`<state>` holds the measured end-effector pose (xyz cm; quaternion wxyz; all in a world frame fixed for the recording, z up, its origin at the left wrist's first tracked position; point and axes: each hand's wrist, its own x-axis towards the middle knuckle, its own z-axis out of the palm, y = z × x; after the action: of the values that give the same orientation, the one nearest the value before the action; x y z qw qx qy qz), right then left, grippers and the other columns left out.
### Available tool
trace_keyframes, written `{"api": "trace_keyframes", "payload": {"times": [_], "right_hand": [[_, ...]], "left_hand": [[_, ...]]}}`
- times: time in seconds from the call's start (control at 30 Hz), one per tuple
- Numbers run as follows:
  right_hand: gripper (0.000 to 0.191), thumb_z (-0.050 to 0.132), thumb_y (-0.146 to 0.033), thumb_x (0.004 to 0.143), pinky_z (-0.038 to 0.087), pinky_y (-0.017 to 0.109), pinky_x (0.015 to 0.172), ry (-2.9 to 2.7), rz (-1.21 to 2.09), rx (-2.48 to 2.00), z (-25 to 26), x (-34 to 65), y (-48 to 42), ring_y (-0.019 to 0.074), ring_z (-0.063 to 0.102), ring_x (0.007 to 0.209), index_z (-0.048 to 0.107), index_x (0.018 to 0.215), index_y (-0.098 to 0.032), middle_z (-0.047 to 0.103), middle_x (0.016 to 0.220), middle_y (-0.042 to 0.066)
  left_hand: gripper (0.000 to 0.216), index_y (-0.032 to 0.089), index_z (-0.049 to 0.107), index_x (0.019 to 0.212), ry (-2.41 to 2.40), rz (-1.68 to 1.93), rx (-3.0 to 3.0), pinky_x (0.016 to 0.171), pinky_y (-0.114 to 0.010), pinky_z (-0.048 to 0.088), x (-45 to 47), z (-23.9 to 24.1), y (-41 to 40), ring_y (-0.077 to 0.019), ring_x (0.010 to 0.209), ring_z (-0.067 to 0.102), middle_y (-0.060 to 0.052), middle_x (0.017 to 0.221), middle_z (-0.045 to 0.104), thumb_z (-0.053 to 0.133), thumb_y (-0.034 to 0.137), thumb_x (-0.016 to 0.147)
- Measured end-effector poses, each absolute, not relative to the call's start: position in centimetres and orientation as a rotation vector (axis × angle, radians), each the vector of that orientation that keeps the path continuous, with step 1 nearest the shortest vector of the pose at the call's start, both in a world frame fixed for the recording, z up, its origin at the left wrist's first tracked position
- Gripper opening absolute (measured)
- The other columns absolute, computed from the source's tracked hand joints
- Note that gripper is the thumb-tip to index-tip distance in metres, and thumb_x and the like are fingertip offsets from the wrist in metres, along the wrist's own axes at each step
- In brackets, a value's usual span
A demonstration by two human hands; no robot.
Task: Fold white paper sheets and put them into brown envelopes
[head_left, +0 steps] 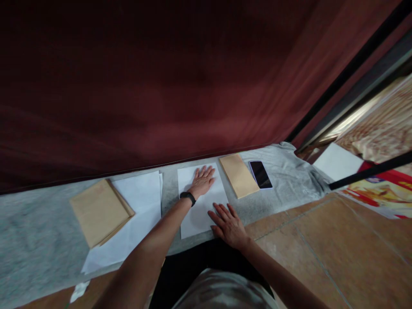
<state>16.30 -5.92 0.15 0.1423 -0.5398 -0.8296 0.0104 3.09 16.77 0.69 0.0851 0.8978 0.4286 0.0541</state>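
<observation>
A white sheet of paper [193, 219] lies flat on a grey cloth in front of me. My left hand [202, 182], with a black band at the wrist, rests palm down on its upper part, fingers spread. At the sheet's lower right edge lies my right hand [229, 224], its fingers stretched out and apart. Just right of the sheet is a narrow tan paper envelope [240, 175]. To the left, several tan envelopes [101, 210] overlap a pile of larger white sheets [144, 197].
A phone [261, 174] with a dark screen touches the right envelope. The grey cloth [35, 231] covers a long narrow surface against a dark red curtain [161, 107]. Black bars [370, 171] and a colourful printed box [380, 193] stand at right. Brown tiles [322, 240] form the floor.
</observation>
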Motion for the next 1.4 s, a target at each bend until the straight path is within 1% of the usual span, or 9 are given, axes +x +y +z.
{"api": "trace_keyframes", "payload": {"times": [0.23, 0.33, 0.5, 0.63, 0.77, 0.87, 1.03, 1.2, 1.4], "right_hand": [[0.058, 0.052, -0.043, 0.102, 0.023, 0.050, 0.124, -2.388, 0.029, -1.558, 0.3, 16.3, -6.0, 0.0263, 0.040, 0.145, 0.035, 0.157, -0.031, 0.035, 0.163, 0.007], [0.059, 0.053, -0.042, 0.102, 0.023, 0.051, 0.124, -2.370, 0.045, -1.554, 0.2, 16.3, -6.0, 0.0264, 0.039, 0.145, 0.034, 0.157, -0.031, 0.036, 0.162, 0.007], [0.057, 0.052, -0.041, 0.102, 0.023, 0.052, 0.123, -2.350, 0.066, -1.535, 0.0, 16.4, -6.1, 0.0269, 0.038, 0.146, 0.037, 0.155, -0.030, 0.036, 0.162, 0.008], [0.056, 0.052, -0.039, 0.102, 0.020, 0.054, 0.124, -2.351, 0.100, -1.516, 0.1, 16.3, -6.1, 0.0277, 0.036, 0.147, 0.038, 0.155, -0.030, 0.042, 0.159, 0.004], [0.055, 0.053, -0.037, 0.101, 0.021, 0.055, 0.124, -2.353, 0.140, -1.498, 0.4, 16.5, -6.2, 0.0278, 0.035, 0.148, 0.039, 0.154, -0.028, 0.042, 0.159, 0.005], [0.059, 0.054, -0.037, 0.101, 0.022, 0.056, 0.124, -2.375, 0.164, -1.465, 0.4, 16.9, -6.3, 0.0288, 0.035, 0.148, 0.037, 0.156, -0.026, 0.040, 0.160, 0.007], [0.061, 0.056, -0.036, 0.099, 0.024, 0.057, 0.123, -2.443, 0.201, -1.411, 0.3, 17.7, -6.3, 0.0297, 0.036, 0.148, 0.036, 0.156, -0.024, 0.040, 0.160, 0.009], [0.057, 0.056, -0.036, 0.099, 0.025, 0.057, 0.123, -2.442, 0.211, -1.444, 0.4, 17.6, -6.3, 0.0295, 0.037, 0.147, 0.041, 0.153, -0.024, 0.041, 0.159, 0.009], [0.053, 0.057, -0.036, 0.099, 0.026, 0.056, 0.122, -2.419, 0.255, -1.477, 0.6, 17.3, -6.2, 0.0283, 0.040, 0.145, 0.048, 0.149, -0.025, 0.045, 0.157, 0.008]], "left_hand": [[0.056, 0.027, 0.035, 0.157, 1.302, 0.195, 2.653, 0.124, -0.060, 0.010, 5.0, 1.5, 16.8, -0.0280, 0.155, 0.019, -0.005, 0.162, 0.038, 0.030, 0.040, 0.103], [0.055, 0.025, 0.037, 0.156, 1.251, 0.196, 2.664, 0.125, -0.059, 0.009, 4.9, 1.5, 15.8, -0.0279, 0.155, 0.017, -0.005, 0.162, 0.037, 0.030, 0.040, 0.104], [0.053, 0.024, 0.039, 0.155, 1.033, 0.205, 2.742, 0.126, -0.054, 0.013, 1.8, 0.4, 10.8, -0.0260, 0.154, 0.021, -0.003, 0.163, 0.035, 0.028, 0.038, 0.105], [0.052, 0.022, 0.037, 0.156, 1.052, 0.337, 2.784, 0.126, -0.051, 0.015, -2.3, 0.1, 5.8, -0.0243, 0.153, 0.024, -0.005, 0.164, 0.034, 0.030, 0.034, 0.106], [0.053, 0.021, 0.038, 0.155, 1.046, 0.336, 2.806, 0.126, -0.050, 0.020, -6.3, 0.6, 1.5, -0.0244, 0.152, 0.028, -0.008, 0.163, 0.036, 0.038, 0.039, 0.105], [0.058, 0.021, 0.037, 0.155, 1.015, 0.312, 2.837, 0.126, -0.051, 0.020, -8.8, 0.9, -1.1, -0.0266, 0.152, 0.029, -0.009, 0.163, 0.036, 0.047, 0.043, 0.102], [0.055, 0.020, 0.044, 0.151, 1.088, 0.273, 2.799, 0.123, -0.051, 0.026, -10.3, 1.5, -3.2, -0.0288, 0.150, 0.033, -0.011, 0.160, 0.040, 0.053, 0.031, 0.097], [0.061, 0.017, 0.048, 0.148, 1.191, 0.164, 2.688, 0.122, -0.051, 0.029, -9.3, 2.6, -3.3, -0.0309, 0.148, 0.036, -0.011, 0.157, 0.044, 0.059, 0.023, 0.088], [0.054, 0.020, 0.052, 0.145, 1.181, 0.155, 2.593, 0.121, -0.048, 0.032, -9.4, 3.2, -3.1, -0.0274, 0.146, 0.041, -0.009, 0.154, 0.049, 0.057, 0.022, 0.091]]}}
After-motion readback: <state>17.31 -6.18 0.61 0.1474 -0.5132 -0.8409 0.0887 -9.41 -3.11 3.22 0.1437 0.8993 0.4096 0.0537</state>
